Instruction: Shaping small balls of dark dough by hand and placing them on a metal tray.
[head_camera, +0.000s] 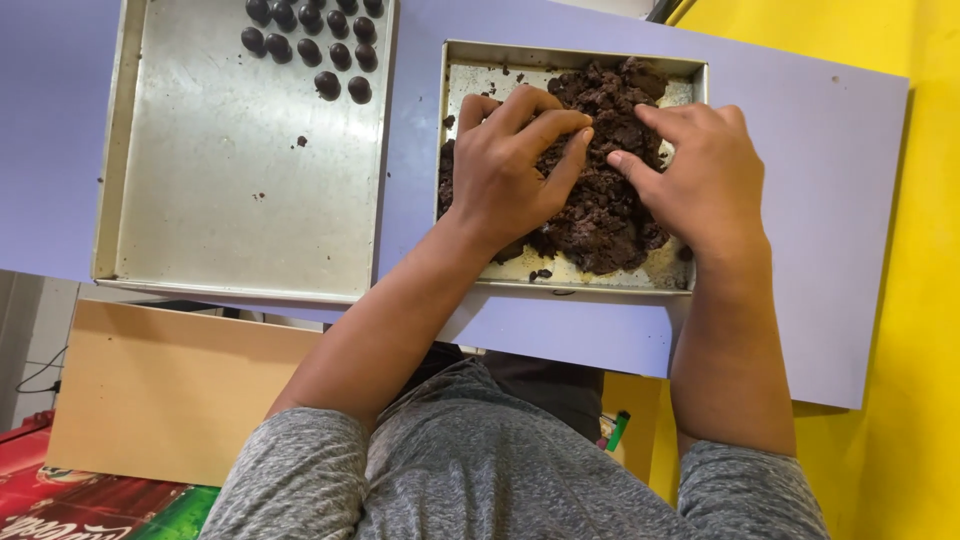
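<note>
The dark chocolate dough (600, 190) is lying in a heap inside the smaller metal tray (455, 130), and both hands are resting on this heap. To the left of the smaller tray, a larger metal tray (230, 190) is standing on the same lilac table (800, 200). About a dozen rolled dough balls (315, 35) are sitting in rows in its far corner, the one nearest to the smaller tray, while most of its floor is bare. I judge that the work is only in its early part: a few balls are made, and a big heap of dough is left.

The left hand (505, 165) is lying palm down on the near-left part of the heap, its fingers bent and pinching into the dough. The right hand (700, 170) is pressing on the right side, its thumb pointing toward the left hand; its fingers are curled over the dough, gripping it loosely, not lifting anything.
</note>
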